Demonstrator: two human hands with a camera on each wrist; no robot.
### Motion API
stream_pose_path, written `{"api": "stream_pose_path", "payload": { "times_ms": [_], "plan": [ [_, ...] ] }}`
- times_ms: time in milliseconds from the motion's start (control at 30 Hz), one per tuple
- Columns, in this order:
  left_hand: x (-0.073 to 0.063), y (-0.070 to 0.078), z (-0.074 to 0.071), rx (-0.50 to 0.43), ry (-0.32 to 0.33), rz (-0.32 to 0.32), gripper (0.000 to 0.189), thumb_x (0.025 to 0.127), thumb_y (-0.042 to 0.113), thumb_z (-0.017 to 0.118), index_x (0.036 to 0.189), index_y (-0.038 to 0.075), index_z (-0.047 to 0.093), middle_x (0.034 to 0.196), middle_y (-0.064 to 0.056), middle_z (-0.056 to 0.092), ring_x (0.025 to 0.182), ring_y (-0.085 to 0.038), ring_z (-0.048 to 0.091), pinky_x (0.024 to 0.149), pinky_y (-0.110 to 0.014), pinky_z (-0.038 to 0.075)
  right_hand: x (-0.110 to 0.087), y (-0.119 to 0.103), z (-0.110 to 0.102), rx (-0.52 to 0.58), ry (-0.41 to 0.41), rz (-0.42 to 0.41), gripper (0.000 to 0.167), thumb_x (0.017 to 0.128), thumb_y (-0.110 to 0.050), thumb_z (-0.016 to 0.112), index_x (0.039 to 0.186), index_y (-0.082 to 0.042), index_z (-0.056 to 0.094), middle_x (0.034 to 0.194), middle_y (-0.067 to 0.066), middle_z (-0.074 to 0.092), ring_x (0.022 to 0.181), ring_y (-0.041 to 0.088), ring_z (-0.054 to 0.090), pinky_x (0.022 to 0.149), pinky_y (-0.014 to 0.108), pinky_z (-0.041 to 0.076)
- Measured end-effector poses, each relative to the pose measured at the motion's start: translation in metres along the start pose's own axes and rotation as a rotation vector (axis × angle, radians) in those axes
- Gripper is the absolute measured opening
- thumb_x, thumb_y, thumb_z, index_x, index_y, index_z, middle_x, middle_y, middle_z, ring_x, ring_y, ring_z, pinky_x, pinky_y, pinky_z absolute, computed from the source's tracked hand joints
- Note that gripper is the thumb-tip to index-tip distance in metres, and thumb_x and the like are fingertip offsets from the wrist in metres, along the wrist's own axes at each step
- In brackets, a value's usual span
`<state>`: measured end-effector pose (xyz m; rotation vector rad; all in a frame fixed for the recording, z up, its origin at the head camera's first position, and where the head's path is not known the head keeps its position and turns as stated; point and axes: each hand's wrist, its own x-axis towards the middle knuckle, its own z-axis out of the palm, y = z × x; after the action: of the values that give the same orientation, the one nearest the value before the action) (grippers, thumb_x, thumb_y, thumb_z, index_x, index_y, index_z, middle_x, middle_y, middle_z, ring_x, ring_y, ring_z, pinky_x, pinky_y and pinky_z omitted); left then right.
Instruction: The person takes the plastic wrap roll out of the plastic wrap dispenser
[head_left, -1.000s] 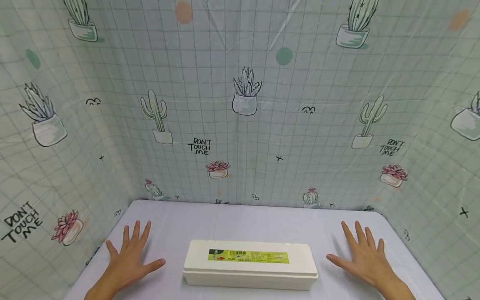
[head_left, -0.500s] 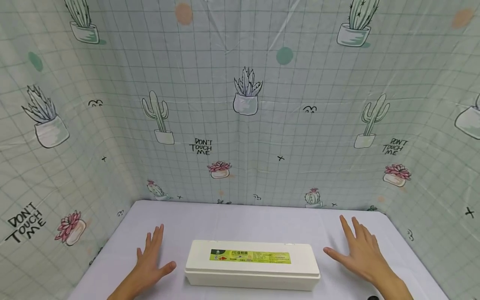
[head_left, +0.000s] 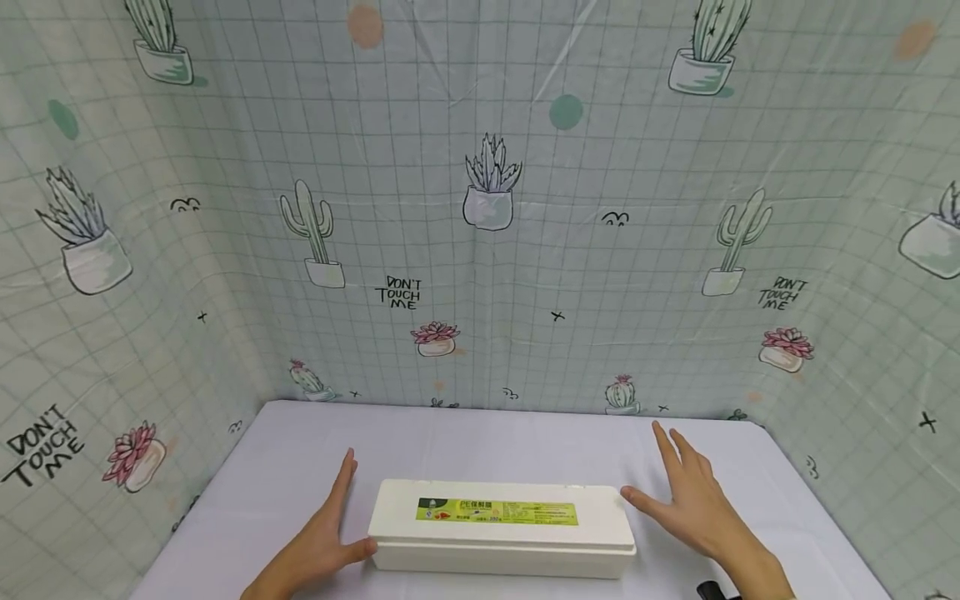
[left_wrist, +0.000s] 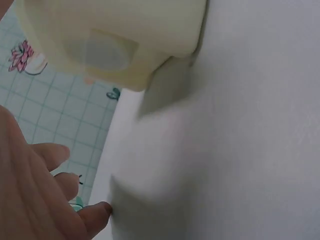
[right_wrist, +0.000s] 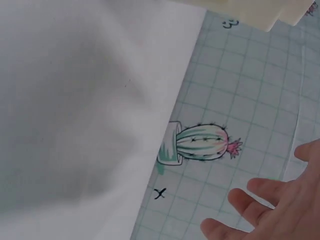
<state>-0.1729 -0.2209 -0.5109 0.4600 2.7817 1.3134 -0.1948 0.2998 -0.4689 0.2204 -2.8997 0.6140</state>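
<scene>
A long cream-white cling film box [head_left: 510, 560] with a yellow-green label [head_left: 497, 512] lies crosswise on the table, its lid down. My left hand [head_left: 318, 537] is at the box's left end, fingers straight, its thumb tip at the front left corner; whether it touches cannot be told. Beyond the right end hovers my right hand [head_left: 693, 504], fingers spread and thumb pointing toward the box, apart from it. In the left wrist view the box end [left_wrist: 115, 45] shows above the fingers. The right wrist view has only a corner of the box [right_wrist: 260, 11] at the top.
The white-covered table [head_left: 450, 437] runs back to a grid-patterned cloth [head_left: 525, 275] printed with cacti, which also hangs on both sides. A black strap or device [head_left: 708, 590] shows at the right wrist, by the lower edge.
Both hands have moved inward toward the ends of the box, the left hand turning more edge-on. The box has stayed in place.
</scene>
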Motion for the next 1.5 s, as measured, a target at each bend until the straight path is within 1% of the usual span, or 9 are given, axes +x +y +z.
{"api": "stream_pose_path", "payload": {
  "times_ms": [300,467,600,733,867,1033,1133,1300,1500],
  "plan": [
    [0.007,-0.001,0.015,-0.060,-0.034,-0.079,0.136,0.074,0.040,0.089,0.166,0.026,-0.011,0.170,-0.025,0.012,0.153,-0.053,0.016,0.114,-0.075,0.021,-0.006,-0.020,0.011,0.106,-0.029,-0.036,0.109,0.088,-0.063,0.071,0.167,-0.022,0.008,0.162,0.027,0.025,0.140,0.052,0.030,0.095,0.077,0.040],
    [0.008,-0.001,0.023,-0.119,-0.009,-0.043,0.139,0.071,0.032,0.092,0.166,0.029,-0.010,0.168,-0.027,0.019,0.153,-0.052,0.020,0.115,-0.072,0.023,-0.009,-0.031,0.018,0.158,-0.035,-0.081,0.110,0.086,-0.061,0.075,0.167,-0.024,0.010,0.164,0.023,0.024,0.143,0.049,0.028,0.098,0.075,0.039],
    [0.011,0.000,0.028,-0.259,0.000,-0.035,0.138,0.073,0.020,0.091,0.165,0.036,-0.010,0.168,-0.026,0.022,0.152,-0.043,0.030,0.117,-0.041,0.036,-0.010,-0.041,0.023,0.197,-0.049,-0.114,0.110,0.086,-0.060,0.076,0.167,-0.029,0.009,0.165,0.021,0.023,0.146,0.048,0.026,0.099,0.076,0.039],
    [0.016,0.000,0.035,-0.447,-0.022,-0.028,0.137,0.074,0.007,0.089,0.165,0.037,-0.009,0.168,-0.027,0.018,0.145,-0.014,0.040,0.105,-0.016,0.040,-0.013,-0.048,0.027,0.221,-0.050,-0.126,0.110,0.085,-0.059,0.077,0.166,-0.031,0.009,0.164,0.019,0.026,0.147,0.047,0.025,0.100,0.076,0.038],
    [0.017,0.000,0.041,-0.511,-0.027,-0.032,0.135,0.075,0.005,0.087,0.165,0.035,-0.009,0.168,-0.027,0.019,0.133,0.008,0.042,0.101,-0.018,0.043,-0.017,-0.053,0.029,0.218,-0.038,-0.144,0.111,0.083,-0.059,0.079,0.166,-0.030,0.012,0.161,0.019,0.034,0.146,0.044,0.029,0.101,0.073,0.039],
    [0.019,-0.001,0.043,-0.505,-0.044,-0.061,0.137,0.074,0.007,0.089,0.164,0.038,-0.010,0.167,-0.024,0.025,0.146,-0.016,0.038,0.102,-0.019,0.041,-0.020,-0.057,0.031,0.210,-0.028,-0.174,0.112,0.081,-0.060,0.081,0.166,-0.027,0.016,0.159,0.018,0.038,0.145,0.042,0.032,0.102,0.071,0.040],
    [0.019,-0.001,0.043,-0.486,-0.061,-0.063,0.138,0.075,0.009,0.089,0.164,0.034,-0.013,0.164,-0.025,0.031,0.147,-0.034,0.037,0.107,-0.030,0.041,-0.019,-0.059,0.032,0.209,-0.031,-0.184,0.111,0.081,-0.060,0.081,0.166,-0.026,0.018,0.159,0.016,0.039,0.144,0.042,0.034,0.102,0.070,0.041],
    [0.017,-0.003,0.043,-0.451,-0.053,-0.087,0.138,0.077,0.013,0.089,0.164,0.026,-0.016,0.156,-0.022,0.041,0.140,-0.035,0.044,0.111,-0.056,0.037,-0.016,-0.062,0.032,0.211,-0.048,-0.198,0.110,0.080,-0.062,0.080,0.165,-0.028,0.019,0.159,0.014,0.041,0.143,0.040,0.039,0.103,0.067,0.042],
    [0.014,-0.004,0.041,-0.431,-0.057,-0.081,0.133,0.081,0.022,0.088,0.165,0.024,-0.016,0.157,-0.023,0.039,0.140,-0.036,0.042,0.111,-0.065,0.034,-0.015,-0.063,0.035,0.215,-0.073,-0.190,0.110,0.080,-0.064,0.080,0.165,-0.032,0.018,0.159,0.012,0.042,0.143,0.038,0.043,0.103,0.065,0.044]
  ]
}}
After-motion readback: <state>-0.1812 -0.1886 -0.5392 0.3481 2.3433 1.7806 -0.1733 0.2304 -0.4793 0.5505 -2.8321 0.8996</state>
